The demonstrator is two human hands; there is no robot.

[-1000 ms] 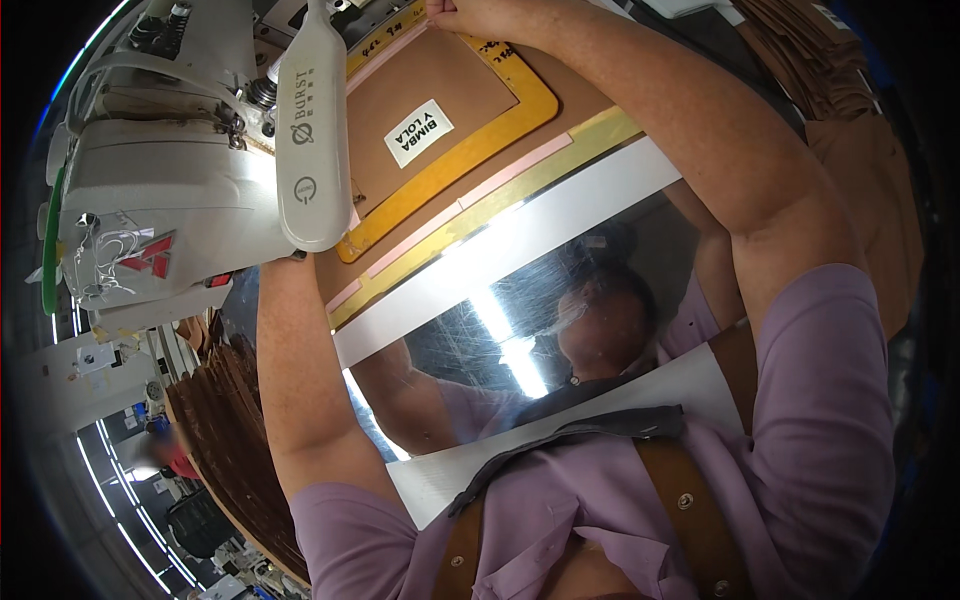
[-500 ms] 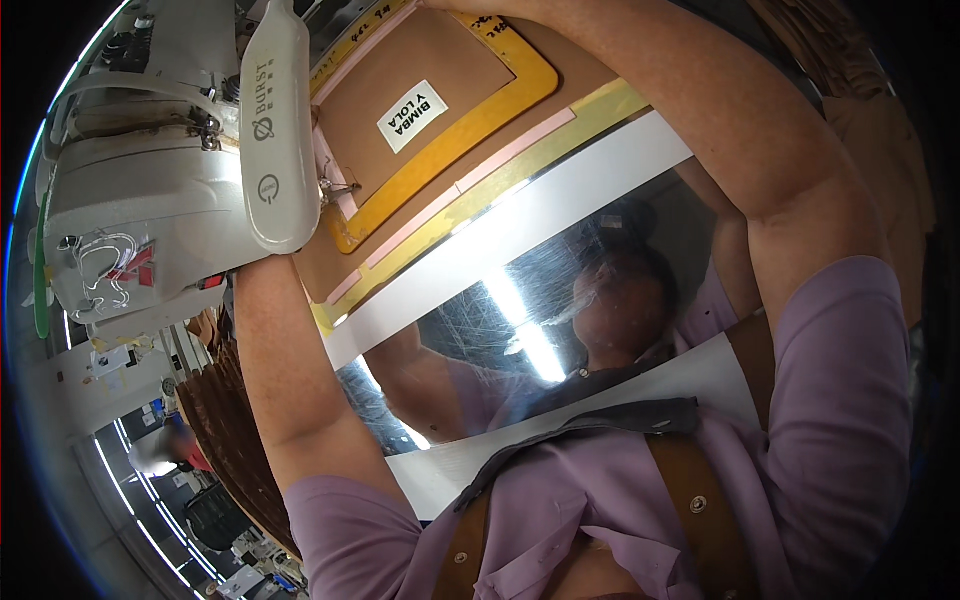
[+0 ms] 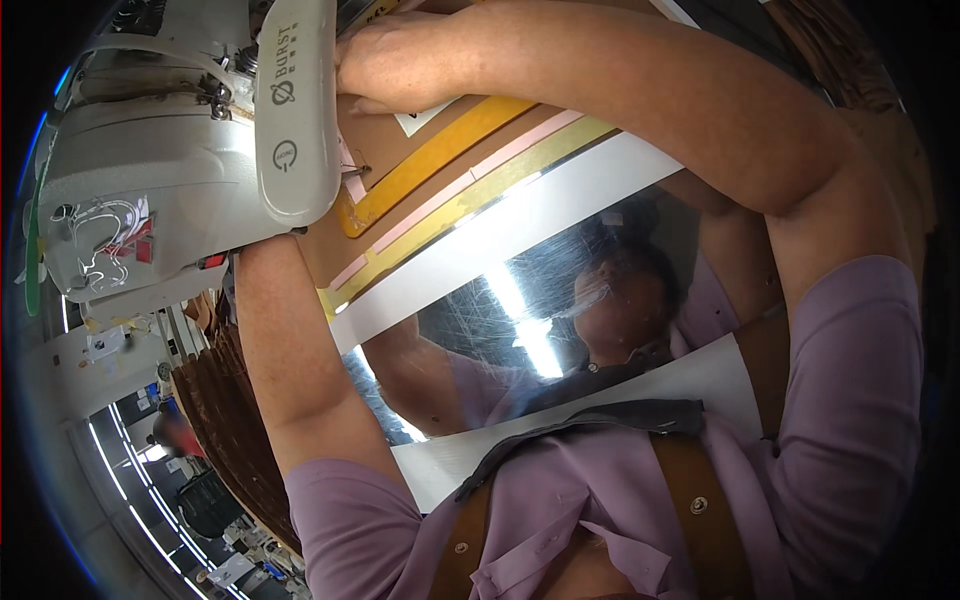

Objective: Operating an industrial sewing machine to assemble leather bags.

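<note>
- Sewing machine (image 3: 150,200): a pale, smooth, rounded body with a red printed mark and loose white thread; its glossy oblong cover (image 3: 305,190) bears dark lettering, a ring-shaped emblem and a round power symbol.
- Right hand (image 3: 405,65): just right of the sewing machine's cover, over the brown sheet (image 3: 385,140). Its fingers are bent and their tips partly hidden by the cover, so I cannot tell how far they spread or whether they grip anything.
- Left hand: hidden behind the sewing machine, the left forearm (image 3: 290,350) running up beneath it; I cannot tell what its fingers do.
- Yellow frame (image 3: 440,153): right of the sewing machine, flat on the sheet, with a rounded corner nearest the machine. Its visible long bar slants upward to the right, away from the machine.
- White label (image 3: 418,120): right of the sewing machine, inside the frame; the hand covers most of it, leaving its print unreadable.
- Pink strips (image 3: 420,213): narrow and flat, right of the sewing machine, parallel to that bar.
- Mirror-like plate (image 3: 450,345): scratched, lower right of the sewing machine, reflecting the person.
</note>
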